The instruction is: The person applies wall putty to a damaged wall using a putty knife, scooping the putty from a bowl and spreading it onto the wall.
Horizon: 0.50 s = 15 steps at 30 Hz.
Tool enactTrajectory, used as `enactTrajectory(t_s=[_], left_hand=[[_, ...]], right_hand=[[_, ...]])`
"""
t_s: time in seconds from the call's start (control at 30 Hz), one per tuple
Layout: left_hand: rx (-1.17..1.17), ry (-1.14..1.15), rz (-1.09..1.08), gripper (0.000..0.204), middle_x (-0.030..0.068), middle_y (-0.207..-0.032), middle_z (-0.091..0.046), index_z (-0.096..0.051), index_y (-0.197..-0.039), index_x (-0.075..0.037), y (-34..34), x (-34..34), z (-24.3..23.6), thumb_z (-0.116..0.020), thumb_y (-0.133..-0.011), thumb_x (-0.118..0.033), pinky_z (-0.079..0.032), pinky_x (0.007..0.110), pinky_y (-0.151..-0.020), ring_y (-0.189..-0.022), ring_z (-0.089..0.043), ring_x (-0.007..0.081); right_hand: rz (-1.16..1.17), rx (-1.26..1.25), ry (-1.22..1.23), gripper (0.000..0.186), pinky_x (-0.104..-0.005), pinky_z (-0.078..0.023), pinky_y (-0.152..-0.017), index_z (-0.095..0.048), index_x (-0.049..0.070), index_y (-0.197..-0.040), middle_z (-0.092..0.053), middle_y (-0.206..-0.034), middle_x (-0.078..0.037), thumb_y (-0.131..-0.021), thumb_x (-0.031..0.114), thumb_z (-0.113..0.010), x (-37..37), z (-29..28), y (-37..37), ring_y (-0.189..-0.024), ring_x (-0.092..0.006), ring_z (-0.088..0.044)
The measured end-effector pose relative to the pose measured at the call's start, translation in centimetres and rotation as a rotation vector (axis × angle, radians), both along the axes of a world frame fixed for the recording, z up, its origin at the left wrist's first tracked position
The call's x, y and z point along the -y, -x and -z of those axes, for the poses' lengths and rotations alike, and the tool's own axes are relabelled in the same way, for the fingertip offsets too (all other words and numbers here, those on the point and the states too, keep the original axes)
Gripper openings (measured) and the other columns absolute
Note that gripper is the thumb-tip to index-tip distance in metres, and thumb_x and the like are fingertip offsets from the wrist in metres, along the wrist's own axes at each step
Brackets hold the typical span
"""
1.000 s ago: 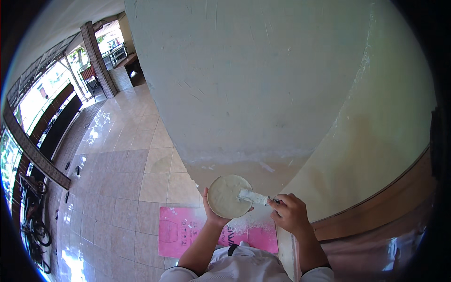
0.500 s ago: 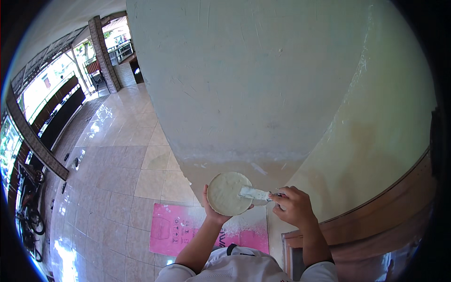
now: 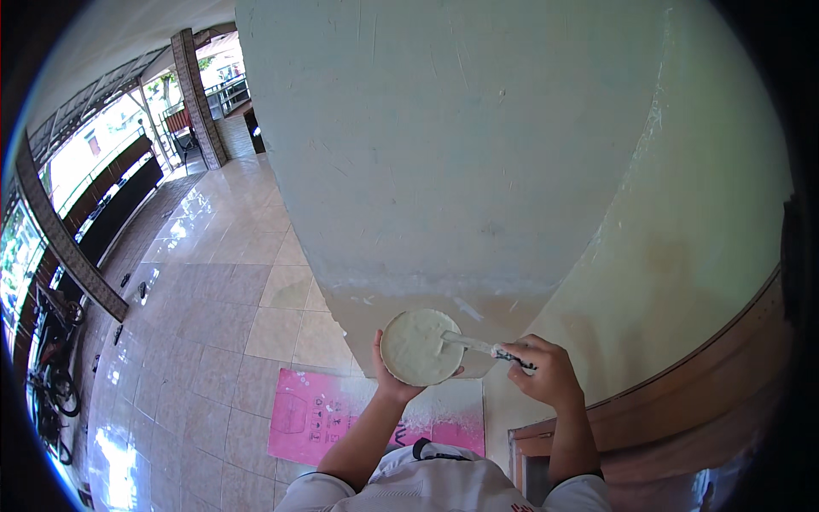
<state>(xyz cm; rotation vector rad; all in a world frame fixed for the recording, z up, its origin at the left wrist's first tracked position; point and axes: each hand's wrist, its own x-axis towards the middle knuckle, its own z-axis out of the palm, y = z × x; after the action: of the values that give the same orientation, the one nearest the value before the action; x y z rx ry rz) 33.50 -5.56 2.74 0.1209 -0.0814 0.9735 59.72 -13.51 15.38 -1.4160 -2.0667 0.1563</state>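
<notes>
Cups a shallow round bowl (image 3: 411, 382) of pale paste (image 3: 414, 346) in the left hand (image 3: 394, 386), with thumb and fingers wrapped around its sides, in front of the lower wall (image 3: 444, 188). Grips a putty knife (image 3: 472, 343) in the right hand (image 3: 548, 373), with the blade's end at the paste. Seems only partway along: shows pale smears (image 3: 467, 309) low down, yet also unfilled-looking scratches (image 3: 375, 34) higher up. Appears to have plenty of paste left. Stands over pink cardboard (image 3: 294, 418), laid on floor tiles (image 3: 205, 367).
</notes>
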Motion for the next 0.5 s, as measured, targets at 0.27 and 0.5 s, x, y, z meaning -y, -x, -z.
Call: enactTrajectory(t_s=[0.27, 0.5], left_hand=[[-0.040, -0.011, 0.059, 0.087, 0.0128, -0.165, -0.039, -0.040, -0.160, -0.025, -1.6, 0.0, -1.6, -0.039, -0.092, -0.080, -0.027, 0.088, -0.109, -0.148, -0.038, 0.0485], [-0.093, -0.058, 0.061, 0.090, 0.0133, -0.165, -0.038, -0.039, -0.161, -0.023, -2.5, -0.4, -2.6, -0.039, -0.092, -0.081, -0.028, 0.087, -0.110, -0.148, -0.038, 0.0480]], right_hand=[[-0.050, -0.365, 0.340, 0.029, -0.0305, -0.054, -0.072, -0.074, -0.002, -0.120, -0.075, -0.092, -0.014, -0.097, 0.011, -0.062, 0.0, 1.3, -2.1, -0.073, -0.0164, -0.066], [-0.115, -0.133, -0.091, 0.047, -0.0367, -0.057, -0.079, -0.075, 0.009, -0.124, -0.071, -0.103, -0.009, -0.078, 0.002, -0.075, 0.4, 0.5, -2.4, -0.087, -0.0243, -0.065]])
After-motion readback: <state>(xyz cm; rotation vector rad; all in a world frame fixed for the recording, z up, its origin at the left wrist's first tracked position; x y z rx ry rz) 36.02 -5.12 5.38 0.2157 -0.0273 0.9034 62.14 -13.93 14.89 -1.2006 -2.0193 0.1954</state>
